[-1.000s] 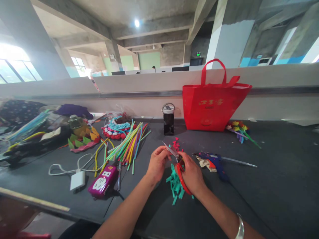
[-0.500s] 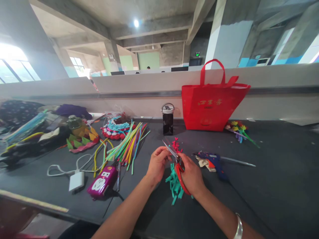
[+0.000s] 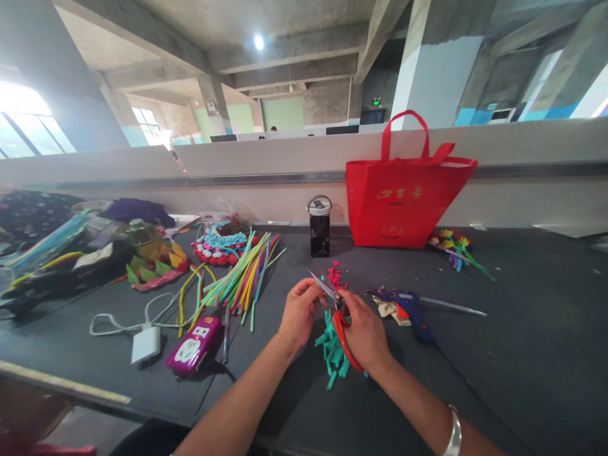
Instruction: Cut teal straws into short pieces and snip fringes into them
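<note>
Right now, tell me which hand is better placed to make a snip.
Probably the right hand: it grips the red-handled scissors. The left hand is beside the blades; anything it holds is too small to make out.

On the dark tabletop [image 3: 536,342], far side, we saw a red tote bag [image 3: 403,218] w/ gold lettering, upright nr the white partition [image 3: 266,158]. Just L of it we had a white-topped bottle [image 3: 320,209] w/ a loop handle, a blk glossy rectangle [image 3: 320,235] in front; just R, a multicol. flower bunch [image 3: 455,246]. Front L we noted a white adapter [image 3: 146,345] w/ white cable [image 3: 111,331], beside a purple case [image 3: 202,345] w/ white shapes.
</note>
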`<state>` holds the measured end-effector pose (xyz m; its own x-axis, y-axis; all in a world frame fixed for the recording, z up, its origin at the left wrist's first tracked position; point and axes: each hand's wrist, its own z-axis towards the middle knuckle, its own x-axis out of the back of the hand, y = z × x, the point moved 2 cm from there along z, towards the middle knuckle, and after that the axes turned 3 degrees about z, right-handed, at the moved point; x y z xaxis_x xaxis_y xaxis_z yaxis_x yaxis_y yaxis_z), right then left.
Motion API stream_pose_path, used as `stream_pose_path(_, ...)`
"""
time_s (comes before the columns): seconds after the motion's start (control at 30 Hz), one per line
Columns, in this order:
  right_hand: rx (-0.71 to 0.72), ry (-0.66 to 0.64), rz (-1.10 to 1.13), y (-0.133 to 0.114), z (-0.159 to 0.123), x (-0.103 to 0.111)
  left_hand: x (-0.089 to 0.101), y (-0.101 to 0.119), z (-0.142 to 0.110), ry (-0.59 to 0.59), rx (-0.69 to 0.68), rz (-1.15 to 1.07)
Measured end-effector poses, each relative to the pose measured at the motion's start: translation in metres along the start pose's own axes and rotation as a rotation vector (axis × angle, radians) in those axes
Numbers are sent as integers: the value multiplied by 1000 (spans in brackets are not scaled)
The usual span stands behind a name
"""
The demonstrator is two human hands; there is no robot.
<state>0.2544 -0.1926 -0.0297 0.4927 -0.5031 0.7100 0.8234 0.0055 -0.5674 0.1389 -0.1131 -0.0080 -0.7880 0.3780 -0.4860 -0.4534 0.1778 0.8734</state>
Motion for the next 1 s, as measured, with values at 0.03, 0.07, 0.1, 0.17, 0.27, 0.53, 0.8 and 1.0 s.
stream_pose_path(0.03, 0, -3, -3, 0, 0, 0, 0, 0, 0, -3, -1, 0)
stream_pose_path(0.07, -2, -10, -2, 0, 0, 1, 0, 0, 0, -5, -2, 2)
stream_pose_path(0.1, -5, -13, 3, 0, 0, 1, 0, 0, 0, -7, 0, 5)
stream_pose_path(0.17, -4, -9, 24, 0, 0, 1, 0, -1, 0, -8, 4, 11)
stream_pose_path(0.27, 7, 2, 61, 0, 0, 0, 0, -2, 0, -5, 5, 17)
stream_pose_path(0.53, -9, 6, 97, 3, -1, -3, -2, 0, -1, -11, 5, 1)
stream_pose_path(0.8, -6, 11, 134, 4, -2, -4, -3, 1, -2, 8, 12, 10)
stream_pose_path(1.0, -13, 8, 157, 4, -2, -2, -3, 0, -1, 1, 6, 16)
